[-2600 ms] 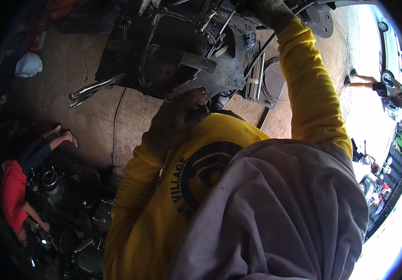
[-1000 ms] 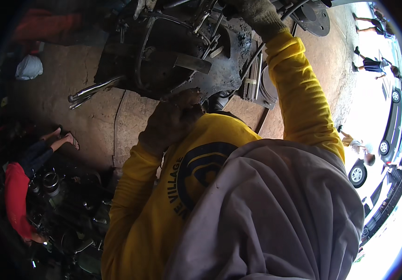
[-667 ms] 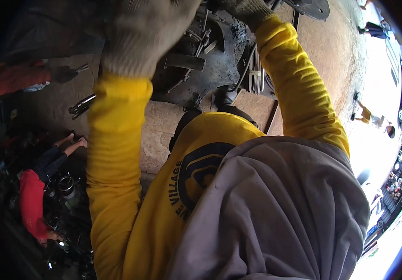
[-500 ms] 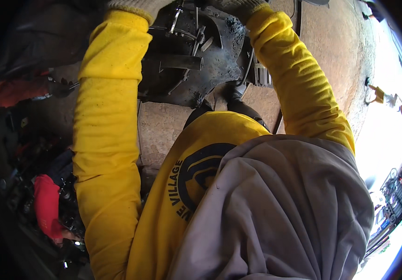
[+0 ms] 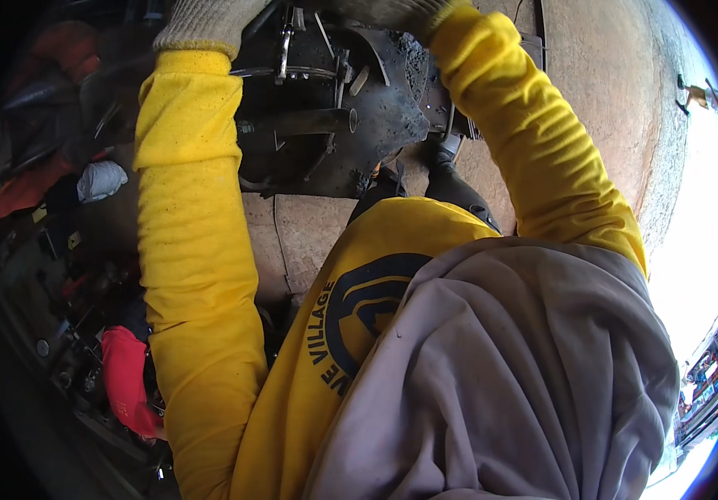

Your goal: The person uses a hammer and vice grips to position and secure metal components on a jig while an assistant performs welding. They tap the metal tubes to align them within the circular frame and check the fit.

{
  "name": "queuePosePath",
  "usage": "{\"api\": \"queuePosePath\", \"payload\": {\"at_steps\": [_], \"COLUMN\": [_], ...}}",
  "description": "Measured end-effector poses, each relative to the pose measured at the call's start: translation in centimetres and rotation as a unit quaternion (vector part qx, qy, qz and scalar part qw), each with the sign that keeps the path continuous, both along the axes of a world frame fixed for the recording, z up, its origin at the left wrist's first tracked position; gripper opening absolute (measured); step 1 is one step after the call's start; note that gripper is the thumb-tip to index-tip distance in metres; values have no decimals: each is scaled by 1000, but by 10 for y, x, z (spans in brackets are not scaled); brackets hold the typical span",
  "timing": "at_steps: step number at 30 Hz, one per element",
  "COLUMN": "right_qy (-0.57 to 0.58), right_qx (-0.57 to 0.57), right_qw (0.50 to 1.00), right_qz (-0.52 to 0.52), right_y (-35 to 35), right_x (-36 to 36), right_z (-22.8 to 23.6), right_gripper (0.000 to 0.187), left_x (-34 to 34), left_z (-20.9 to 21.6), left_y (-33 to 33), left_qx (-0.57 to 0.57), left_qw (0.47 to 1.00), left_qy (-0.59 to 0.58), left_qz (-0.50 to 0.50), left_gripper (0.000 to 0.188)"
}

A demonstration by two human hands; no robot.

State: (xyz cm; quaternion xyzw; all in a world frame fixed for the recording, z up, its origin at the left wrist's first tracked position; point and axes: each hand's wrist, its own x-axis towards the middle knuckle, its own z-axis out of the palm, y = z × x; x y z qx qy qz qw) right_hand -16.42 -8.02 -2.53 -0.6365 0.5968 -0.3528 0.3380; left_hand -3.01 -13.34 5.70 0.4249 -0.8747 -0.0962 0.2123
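Note:
My left hand (image 5: pixel 210 23), in a knitted grey glove with a yellow sleeve, reaches to the top edge at the left of a dark metal assembly. My right hand (image 5: pixel 399 13), gloved alike, is over the far right part of the same assembly. The fingers of both are cut off or hidden, so what they hold does not show. Between my arms lies a black, grit-strewn metal plate (image 5: pixel 392 125). On it are a short dark pipe (image 5: pixel 313 122), a shiny metal rod (image 5: pixel 284 52) and a small loose strip (image 5: pixel 360 80).
My boots (image 5: pixel 451 171) stand on a brown floor (image 5: pixel 584 92) at the plate's near edge. A person in red (image 5: pixel 128 379) is at the lower left among dark clutter. A grey-white cloth bundle (image 5: pixel 102 181) lies at the left. Another person (image 5: pixel 703 96) is far right, near bright daylight.
The view has shifted, and the plate with its pipe now appears a little further left. My left hand has moved left and down in the picture, showing more of its glove.

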Motion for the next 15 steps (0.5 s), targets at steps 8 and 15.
{"api": "queuePosePath", "payload": {"at_steps": [8, 15], "right_qy": [-301, -386], "right_qx": [75, 95], "right_qw": [941, 885], "right_qz": [-134, -244], "right_y": [86, 155], "right_x": [-60, -69], "right_z": [-22, -96], "right_gripper": [44, 38], "left_x": [1, -4], "left_z": [9, 10], "left_y": [2, 5], "left_qx": [48, -32], "left_qw": [999, 999], "left_qy": [15, -7], "left_qz": [15, -1], "left_gripper": [29, 25]}}
